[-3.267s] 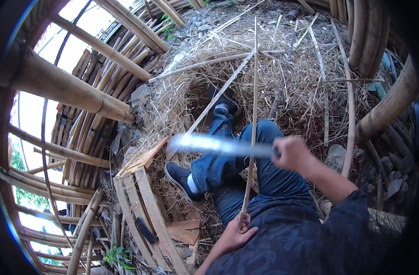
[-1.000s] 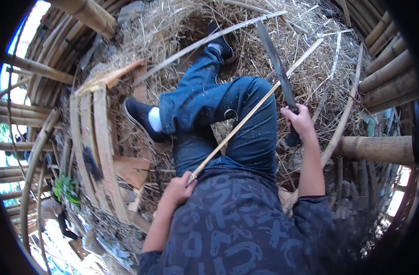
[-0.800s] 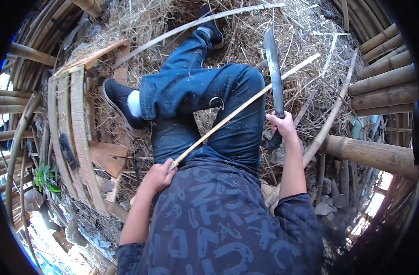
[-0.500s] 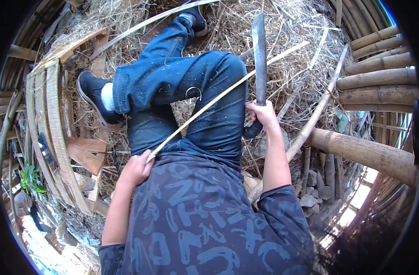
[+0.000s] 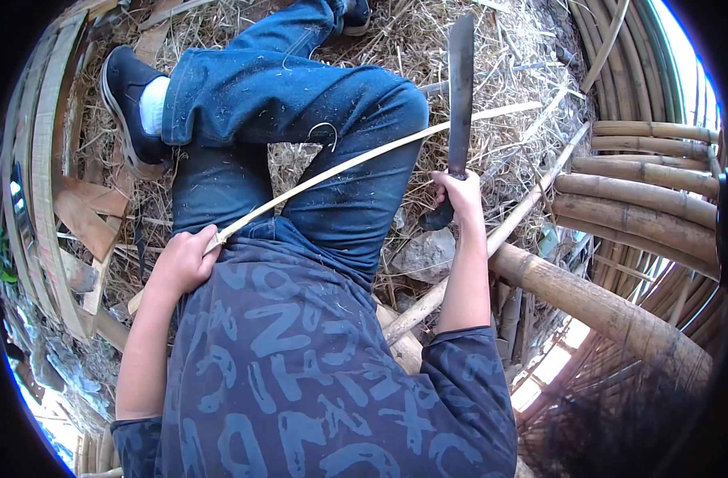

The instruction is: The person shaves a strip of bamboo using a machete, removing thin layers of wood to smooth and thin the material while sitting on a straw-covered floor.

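My left hand, beside my waist, is closed around one end of a long, pale bamboo strip. The strip runs up and to the right across my jeans, and its far end reaches past my knee over the straw. My right hand grips the dark handle of a machete to the right of that knee. Its long blade points away from me, tip up in the picture, and stands across the strip's far part; I cannot tell whether they touch. A thin curled shaving lies on my trouser leg.
Straw and shavings litter the ground. A thick bamboo pole and a thinner pole lie to the right, near a grey stone. Bamboo walling stands at right. Wooden slats and board pieces are at left.
The view has shifted. My left hand, with the strip, sits farther left in the picture, and the strip bends more along its length. Both hands keep their hold.
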